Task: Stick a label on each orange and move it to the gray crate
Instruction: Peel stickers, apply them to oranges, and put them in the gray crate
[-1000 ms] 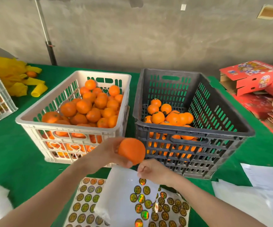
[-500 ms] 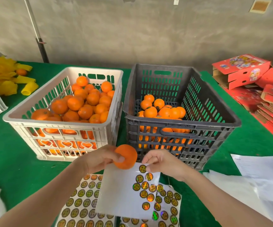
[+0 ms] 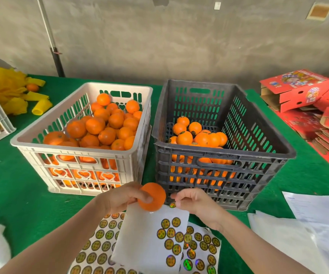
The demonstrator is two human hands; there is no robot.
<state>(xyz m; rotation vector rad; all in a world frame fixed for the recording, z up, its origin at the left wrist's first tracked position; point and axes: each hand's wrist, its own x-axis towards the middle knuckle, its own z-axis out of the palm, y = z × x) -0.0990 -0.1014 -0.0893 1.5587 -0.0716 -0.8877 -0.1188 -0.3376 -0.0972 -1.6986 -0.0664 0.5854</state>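
Round orange fruit point(image 3: 151, 196): just in front of dark gray slotted plastic crate point(image 3: 224, 153) | left hand point(image 3: 120, 200): grip closed round fruit | right hand point(image 3: 193, 200): grip pinching round holographic label point(image 3: 172, 205), beside fruit, before crate front

Soft, even daylight is filling the scene, casting faint shadows beside the gray crate point(image 3: 219, 152). Labels point(image 3: 188, 264) are glinting at the bottom. The wide lens is bowing the wall point(image 3: 159, 46) and table point(image 3: 11, 184) edges; corners are blurring.
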